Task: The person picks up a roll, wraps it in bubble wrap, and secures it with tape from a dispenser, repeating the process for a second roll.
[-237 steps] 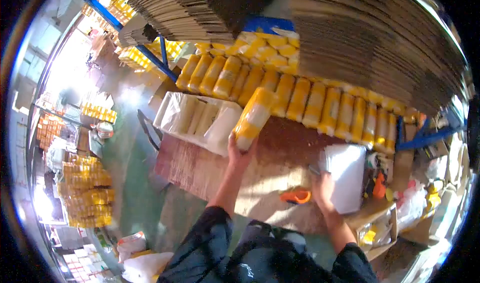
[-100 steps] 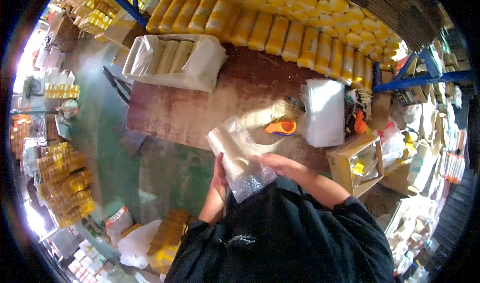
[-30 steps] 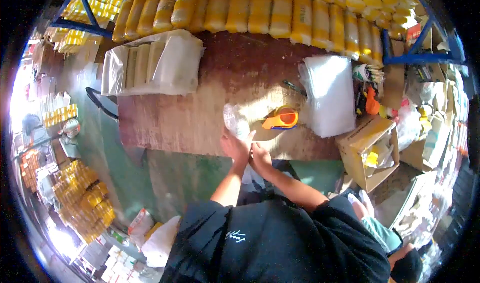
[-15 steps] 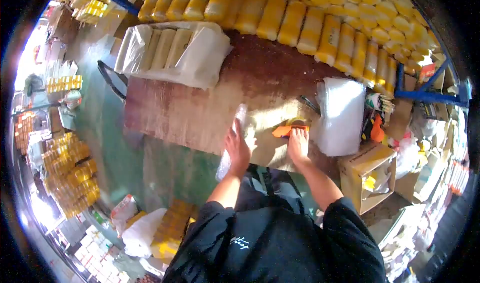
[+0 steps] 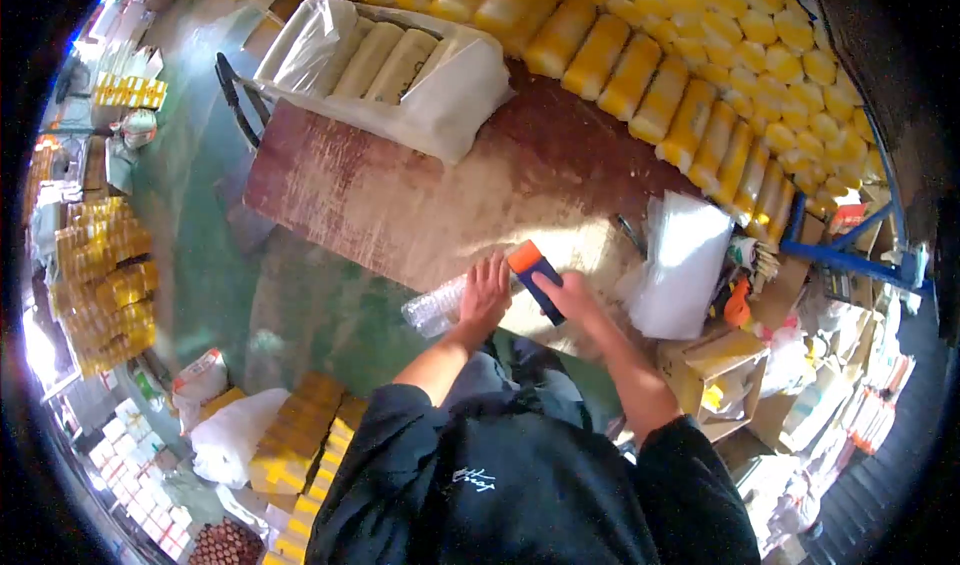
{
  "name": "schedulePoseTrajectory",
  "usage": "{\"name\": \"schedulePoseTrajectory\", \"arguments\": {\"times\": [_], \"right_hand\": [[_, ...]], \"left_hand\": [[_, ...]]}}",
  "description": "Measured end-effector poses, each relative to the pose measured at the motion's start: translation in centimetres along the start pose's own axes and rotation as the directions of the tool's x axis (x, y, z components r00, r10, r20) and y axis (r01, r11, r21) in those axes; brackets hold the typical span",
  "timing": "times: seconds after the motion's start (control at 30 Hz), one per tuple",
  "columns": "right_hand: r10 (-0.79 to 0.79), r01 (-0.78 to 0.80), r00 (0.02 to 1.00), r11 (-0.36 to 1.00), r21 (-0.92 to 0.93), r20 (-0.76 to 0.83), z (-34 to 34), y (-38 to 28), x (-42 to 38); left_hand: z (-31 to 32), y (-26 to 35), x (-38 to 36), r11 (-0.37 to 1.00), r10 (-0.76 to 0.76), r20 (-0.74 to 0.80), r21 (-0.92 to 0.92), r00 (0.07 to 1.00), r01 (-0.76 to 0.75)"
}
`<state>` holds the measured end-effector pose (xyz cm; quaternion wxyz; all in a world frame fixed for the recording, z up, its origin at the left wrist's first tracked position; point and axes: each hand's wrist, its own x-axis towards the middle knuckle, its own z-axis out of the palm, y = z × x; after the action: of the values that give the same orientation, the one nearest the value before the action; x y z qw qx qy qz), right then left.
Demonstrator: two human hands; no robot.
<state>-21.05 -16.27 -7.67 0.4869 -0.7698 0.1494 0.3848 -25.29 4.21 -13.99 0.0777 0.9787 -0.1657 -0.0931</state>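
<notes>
At the table's near edge, my left hand (image 5: 484, 293) is closed over a long, narrow bubble-wrapped package (image 5: 430, 310). One end of the package sticks out to the left, past the edge. Just right of it, my right hand (image 5: 574, 295) grips an orange and dark blue tape dispenser (image 5: 538, 277) by its dark side. The dispenser's orange end points up and left, close by my left fingers. My palm hides part of the dispenser.
A white lined bin (image 5: 478, 95) with wrapped rolls stands on the worn wooden table (image 5: 340, 185). Yellow-and-white wrapped cylinders (image 5: 600, 55) are stacked along the back. White sheets (image 5: 680, 265) and a cardboard box (image 5: 705, 370) are at the right. Taped yellow boxes (image 5: 300, 435) sit behind left.
My right hand has lifted and turned the tape dispenser, bringing it left beside the package. My left hand has tilted the package from nearly upright to lying slantwise. The view has rotated.
</notes>
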Motion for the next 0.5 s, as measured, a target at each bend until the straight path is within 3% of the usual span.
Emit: {"name": "schedulePoseTrajectory", "arguments": {"times": [0.07, 0.17, 0.27, 0.3, 0.33, 0.4, 0.5], "right_hand": [[0.101, -0.1, 0.995, 0.994, 0.045, -0.018, 0.0, -0.8, 0.4], [0.151, -0.151, 0.989, 0.976, 0.155, 0.012, 0.3, -0.4, 0.5], [0.196, -0.198, 0.98, 0.952, 0.232, 0.032, 0.1, 0.1, -0.7], [0.206, -0.21, 0.978, 0.935, 0.285, 0.045, 0.4, 0.3, -0.6], [0.209, -0.207, 0.978, 0.95, 0.234, 0.015, 0.7, 0.6, -0.7], [0.198, -0.189, 0.979, 0.972, 0.137, -0.051, 1.2, 0.2, -0.3], [0.05, -0.048, 0.992, 0.999, 0.017, -0.113, 0.5, 0.5, -2.2]], "left_hand": [[-0.4, 0.3, -0.1, 1.0, -0.012, 0.006, 0.014, 1.0, 0.012], [0.3, -0.1, 0.9, 0.984, -0.141, 0.036, -0.108, 0.989, 0.144], [-4.3, -2.9, 4.2, 0.88, -0.15, 0.364, -0.375, 0.919, 0.292], [-6.9, -4.2, 5.7, 0.82, -0.171, 0.569, -0.371, 0.804, 0.436], [-5.4, -5.0, 5.8, 0.811, -0.163, 0.523, -0.412, 0.837, 0.416], [-5.9, -4.6, 5.7, 0.895, -0.163, 0.405, -0.322, 0.9, 0.307], [-5.3, -3.4, 4.5, 0.918, -0.198, 0.218, -0.301, 0.956, 0.259]]}}
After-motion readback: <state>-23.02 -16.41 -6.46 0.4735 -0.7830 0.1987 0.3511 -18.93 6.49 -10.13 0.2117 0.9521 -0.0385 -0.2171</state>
